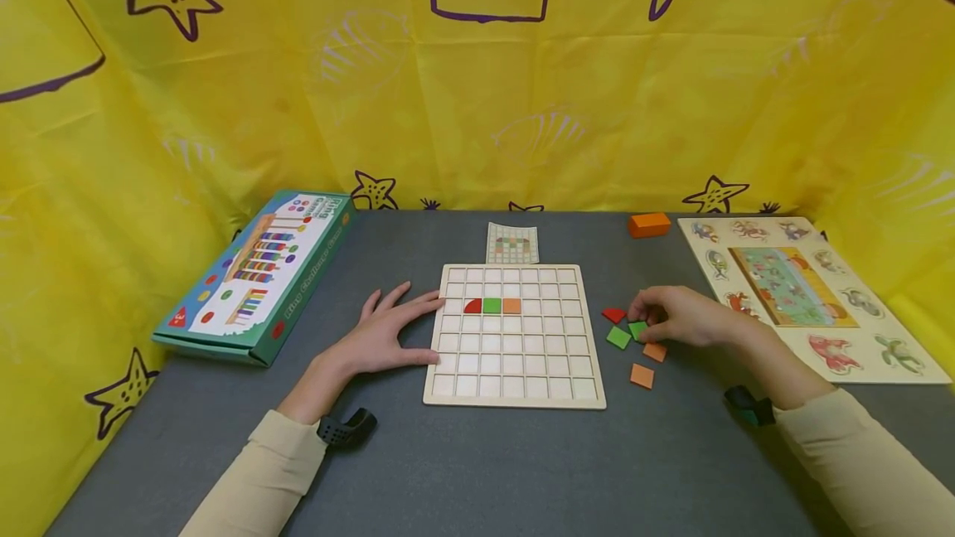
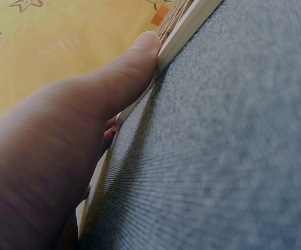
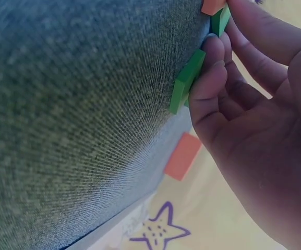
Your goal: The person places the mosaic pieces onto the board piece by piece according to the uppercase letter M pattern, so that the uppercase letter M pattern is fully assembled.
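A pale wooden grid board [image 1: 515, 392] lies flat, with a red curved piece [image 1: 473, 306], a green square tile [image 1: 492, 306] and an orange square tile [image 1: 511, 306] side by side in one row. My left hand [image 1: 388, 334] rests at the board's left edge, fingers spread, with the thumb [image 2: 134, 67] against its side. Right of the board, my right hand [image 1: 682, 317] pinches a green tile [image 1: 637, 330] with thumb and fingertips, low over the table. Around it lie another green tile [image 1: 618, 337], a red piece [image 1: 614, 315] and orange tiles [image 1: 642, 376].
Behind the board lies a pattern card [image 1: 512, 244]. A ring game box [image 1: 257, 272] stands at the left. At the right rear are an orange block [image 1: 649, 225] and a picture puzzle board [image 1: 791, 346]. A yellow curtain [image 1: 477, 131] closes off the back.
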Tool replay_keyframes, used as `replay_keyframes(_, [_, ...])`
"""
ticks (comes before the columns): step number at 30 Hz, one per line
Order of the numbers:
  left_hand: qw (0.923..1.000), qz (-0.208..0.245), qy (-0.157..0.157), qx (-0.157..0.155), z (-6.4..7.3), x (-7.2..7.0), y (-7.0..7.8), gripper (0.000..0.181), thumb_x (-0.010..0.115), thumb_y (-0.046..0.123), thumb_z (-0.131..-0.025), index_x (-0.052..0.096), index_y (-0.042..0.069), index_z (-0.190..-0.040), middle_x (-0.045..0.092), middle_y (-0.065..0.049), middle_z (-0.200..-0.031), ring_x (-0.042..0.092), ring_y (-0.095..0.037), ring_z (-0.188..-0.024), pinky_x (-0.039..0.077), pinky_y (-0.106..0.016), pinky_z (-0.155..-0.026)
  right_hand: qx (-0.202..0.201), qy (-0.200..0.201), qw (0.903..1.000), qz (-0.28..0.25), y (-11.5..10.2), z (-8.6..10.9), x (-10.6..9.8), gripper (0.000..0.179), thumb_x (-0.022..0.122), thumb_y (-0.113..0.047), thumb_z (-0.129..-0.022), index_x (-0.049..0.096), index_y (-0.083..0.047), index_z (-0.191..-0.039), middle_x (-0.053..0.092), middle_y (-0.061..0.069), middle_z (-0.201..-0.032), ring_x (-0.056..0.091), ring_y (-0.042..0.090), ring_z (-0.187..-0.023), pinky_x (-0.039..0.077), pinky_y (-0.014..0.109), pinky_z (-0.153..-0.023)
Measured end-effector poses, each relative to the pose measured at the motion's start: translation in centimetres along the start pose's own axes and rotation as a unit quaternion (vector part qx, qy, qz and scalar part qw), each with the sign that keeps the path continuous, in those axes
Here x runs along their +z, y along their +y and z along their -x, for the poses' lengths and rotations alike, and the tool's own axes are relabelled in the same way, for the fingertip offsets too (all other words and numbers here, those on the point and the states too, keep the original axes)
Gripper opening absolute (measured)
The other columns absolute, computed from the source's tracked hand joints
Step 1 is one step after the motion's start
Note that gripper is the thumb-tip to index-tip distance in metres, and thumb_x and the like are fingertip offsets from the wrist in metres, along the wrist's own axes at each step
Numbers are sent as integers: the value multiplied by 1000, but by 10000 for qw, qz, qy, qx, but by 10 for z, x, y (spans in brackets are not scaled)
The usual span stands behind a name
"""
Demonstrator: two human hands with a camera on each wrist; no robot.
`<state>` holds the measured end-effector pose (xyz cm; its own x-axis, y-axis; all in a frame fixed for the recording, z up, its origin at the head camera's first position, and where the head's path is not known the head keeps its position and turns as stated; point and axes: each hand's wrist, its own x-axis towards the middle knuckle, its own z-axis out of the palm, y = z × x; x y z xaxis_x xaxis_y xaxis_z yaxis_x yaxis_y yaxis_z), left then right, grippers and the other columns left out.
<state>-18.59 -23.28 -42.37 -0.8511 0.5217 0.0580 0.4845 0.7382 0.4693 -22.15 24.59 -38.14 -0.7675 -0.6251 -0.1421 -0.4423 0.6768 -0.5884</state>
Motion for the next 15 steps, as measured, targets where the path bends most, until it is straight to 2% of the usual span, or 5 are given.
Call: replay_keyframes(15, [10000,2,-28,1,0,-2,1,85,73,61,-85,45,22,-155,34,1,-162,9,-40,-151,-6,-66,-112,-33,47,10000,25,-2,0,-5,6,73,-11,-94,68,-12,-97,62,-6,-88,53,15,-79,47,30,-71])
